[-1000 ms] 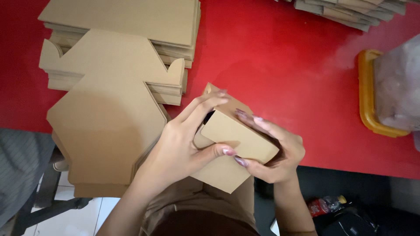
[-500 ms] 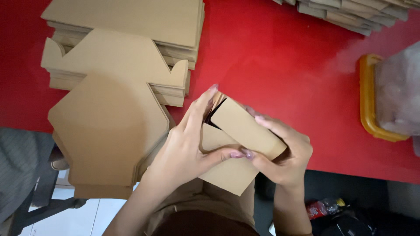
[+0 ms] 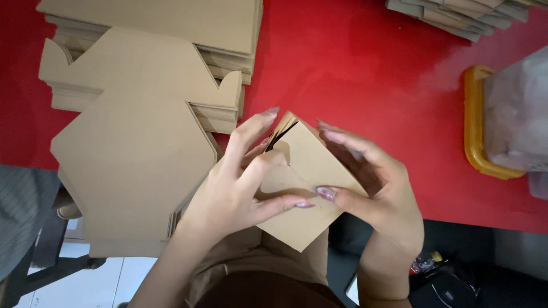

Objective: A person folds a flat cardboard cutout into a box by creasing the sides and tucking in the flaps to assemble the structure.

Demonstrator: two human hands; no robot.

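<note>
one small brown cardboard box (image 3: 305, 171), half folded, plain kraft surface, matte and smooth; a dark gap shows at its upper corner and a rounded tab flap lies across its near face. it is held above the near edge of the red desk (image 3: 365, 68). left hand (image 3: 228, 194): fingers curled onto the tab flap, thumb along the lower panel, index finger stretched to the top corner. right hand (image 3: 379, 194): fingers spread loosely over the box's right side, thumb tip pressed on the near face; grip partly open. both hands have hold of the box. left of them, stacks of flat die-cut cardboard blanks (image 3: 137, 142), hexagon-like outline. far right, yellow tray rim (image 3: 472, 125).
</note>
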